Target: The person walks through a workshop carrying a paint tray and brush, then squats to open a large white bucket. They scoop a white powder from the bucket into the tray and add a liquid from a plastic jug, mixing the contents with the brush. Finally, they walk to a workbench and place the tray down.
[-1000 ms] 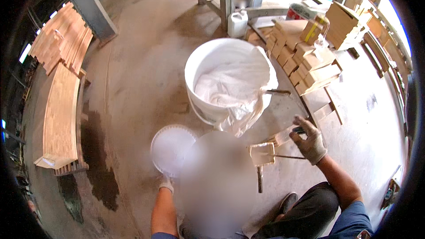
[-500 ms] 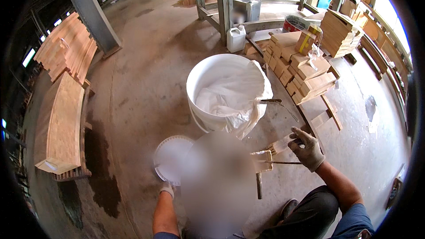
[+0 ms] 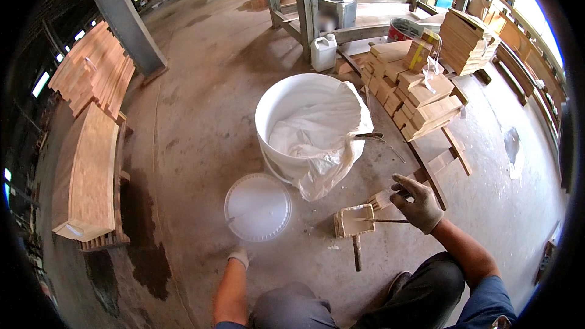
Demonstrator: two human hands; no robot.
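Note:
My left hand (image 3: 239, 257), in a pale glove, is just below a round white plastic lid (image 3: 258, 207) lying on the floor, with a slight gap between; its fingers are blurred. In a worn whitish glove, my right hand (image 3: 421, 204) is raised, fingers loosely curled and apart, with nothing visible in them. Beside it stands a small square box (image 3: 356, 220) with a crusted pale rim. A thin rod (image 3: 390, 221) runs from the box toward my right hand. Ahead is a big white bucket (image 3: 274, 146) with a crumpled white liner (image 3: 326, 125) draped over its right rim.
A dark stick (image 3: 368, 136) rests at the bucket's rim. Stacked wooden blocks (image 3: 414, 94) stand on a pallet to the right, a white jug (image 3: 323, 53) behind the bucket. Boards (image 3: 91, 170) lie on a pallet at left, near a steel column (image 3: 125, 18).
The lid has shifted right and slightly away from me. My left hand, at its edge before, is now a little apart from it. My right hand has moved slightly left.

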